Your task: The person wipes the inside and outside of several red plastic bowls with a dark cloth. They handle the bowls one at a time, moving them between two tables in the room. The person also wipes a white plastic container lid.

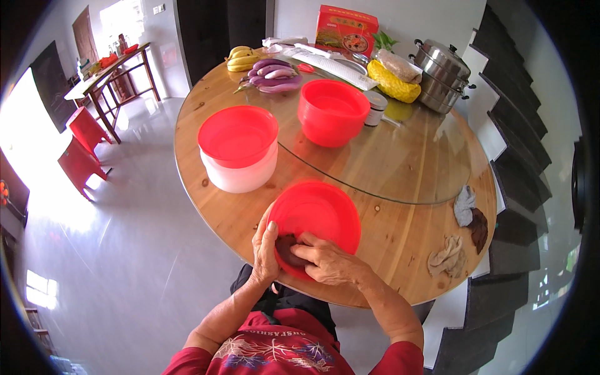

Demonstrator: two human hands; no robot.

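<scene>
A red plastic bowl (319, 212) is tilted toward me at the near edge of the round wooden table. My left hand (265, 250) grips its left rim, thumb on the rim and fingers around the outside. Inside the bowl, my right hand (325, 257) presses a dark brown cloth (289, 250) against the lower left wall, fingers closed on it. To the left stands a stack of bowls, a red bowl (237, 134) on top of whitish ones (240, 178). Farther back, a stack of red bowls (333, 112) rests on the glass turntable (400, 169).
Crumpled cloths (447, 256) lie at the table's right edge. Eggplants (273, 76), bananas (242, 59), a red box (345, 30), a jar (375, 107), a yellow-netted bundle (394, 81) and a steel steamer pot (440, 75) stand toward the back. Dark stairs (512, 187) rise on the right.
</scene>
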